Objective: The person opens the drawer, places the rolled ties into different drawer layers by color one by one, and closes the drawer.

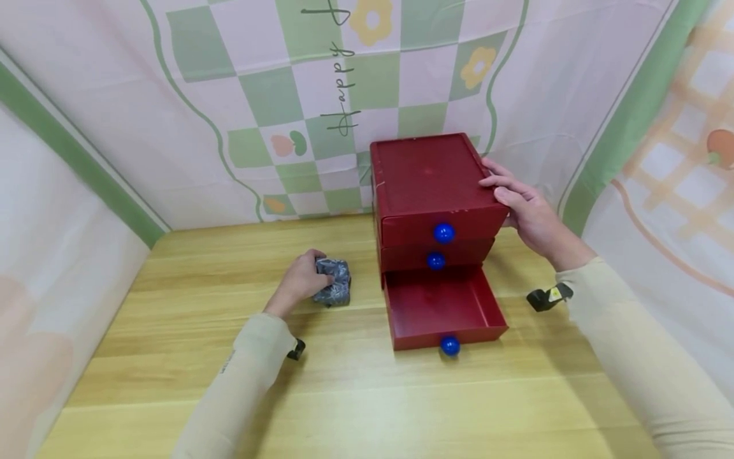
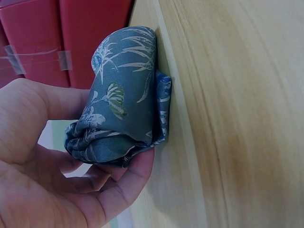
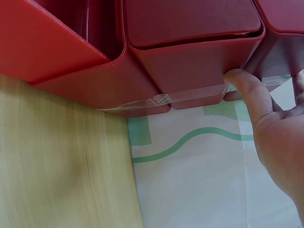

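My left hand (image 1: 299,280) grips a folded bundle of dark blue-grey cloth (image 1: 341,275) on the table, left of a red drawer unit (image 1: 427,172). In the left wrist view the cloth (image 2: 121,95) shows pale leaves and a green butterfly, with thumb and fingers around its end. My right hand (image 1: 533,217) rests on the unit's upper right edge, its thumb on the top and side. The bottom drawer (image 1: 441,306) is pulled out, and its inside looks bare. The two drawers above it are pushed in. Each front carries a blue round knob (image 1: 450,346).
The wooden table (image 1: 189,319) meets a printed fabric backdrop (image 1: 321,95) just behind the unit. Fabric also hangs on the left and right sides. Clear tape (image 3: 161,99) runs along the unit's side. Small black devices (image 1: 550,297) sit at both wrists.
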Motion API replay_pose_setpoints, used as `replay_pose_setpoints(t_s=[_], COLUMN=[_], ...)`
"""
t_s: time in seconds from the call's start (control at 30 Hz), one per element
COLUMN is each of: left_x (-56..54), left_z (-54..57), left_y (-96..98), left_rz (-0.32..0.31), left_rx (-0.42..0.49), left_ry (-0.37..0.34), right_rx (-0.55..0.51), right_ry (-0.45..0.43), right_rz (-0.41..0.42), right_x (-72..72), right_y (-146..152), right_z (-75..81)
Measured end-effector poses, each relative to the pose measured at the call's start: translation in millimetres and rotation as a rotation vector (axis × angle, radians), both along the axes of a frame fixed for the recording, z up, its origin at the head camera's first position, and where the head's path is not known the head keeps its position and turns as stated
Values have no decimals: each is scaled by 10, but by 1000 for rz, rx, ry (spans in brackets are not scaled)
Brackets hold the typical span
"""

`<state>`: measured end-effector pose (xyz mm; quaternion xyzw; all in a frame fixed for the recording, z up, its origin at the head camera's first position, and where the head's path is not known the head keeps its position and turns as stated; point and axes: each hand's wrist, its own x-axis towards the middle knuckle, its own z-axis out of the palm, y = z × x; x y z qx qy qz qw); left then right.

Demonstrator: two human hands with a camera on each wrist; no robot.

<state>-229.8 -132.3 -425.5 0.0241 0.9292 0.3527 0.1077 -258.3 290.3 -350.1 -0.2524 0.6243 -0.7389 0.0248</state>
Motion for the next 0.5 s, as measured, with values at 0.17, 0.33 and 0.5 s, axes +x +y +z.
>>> replay_pose_setpoints(t_s=[0.17, 0.33, 0.5], left_x=[1, -8, -15], left_z=[3, -24, -41], left_y=[7, 5, 3], left_rz=[7, 19, 38], left_rx=[8, 21, 50], left_ry=[-16, -21, -34], right_rx=[1, 2, 8], right_ry=[0, -7, -8], right_rz=[-2, -3, -9], right_x=[4, 2, 4], right_y=[7, 9, 16], right_z=[4, 7, 6])
